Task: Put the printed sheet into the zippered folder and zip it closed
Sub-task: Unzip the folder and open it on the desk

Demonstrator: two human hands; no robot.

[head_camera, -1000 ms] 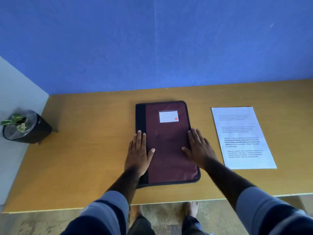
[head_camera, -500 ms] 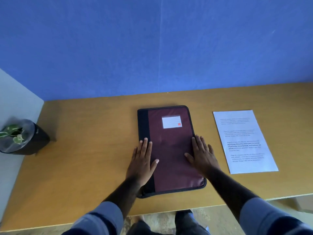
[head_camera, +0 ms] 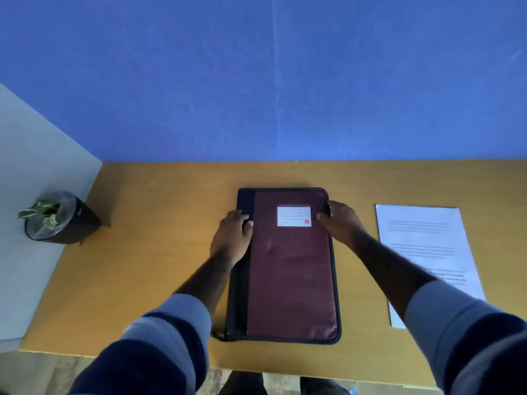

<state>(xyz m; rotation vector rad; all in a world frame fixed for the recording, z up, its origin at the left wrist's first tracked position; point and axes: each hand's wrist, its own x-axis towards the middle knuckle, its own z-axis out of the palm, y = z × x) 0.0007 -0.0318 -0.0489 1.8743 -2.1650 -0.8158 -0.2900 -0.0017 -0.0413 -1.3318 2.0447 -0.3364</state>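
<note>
Opening step: folder (head_camera: 291, 266) closed, sheet (head_camera: 422, 238) beside it. Left hand (head_camera: 232, 238) presses the spine, grip unclear; right hand (head_camera: 340, 223) pinches top-right edge. Next I unzip it all round

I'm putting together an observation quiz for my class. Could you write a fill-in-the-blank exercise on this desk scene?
1. The printed sheet lies on the table to the ____ of the zippered folder.
2. The folder's maroon cover carries a white ____.
3. The left hand and the right hand both hold the ____.
4. The black pot at the table's left edge holds a small green ____.

Missing words: right; label; folder; plant.
</note>
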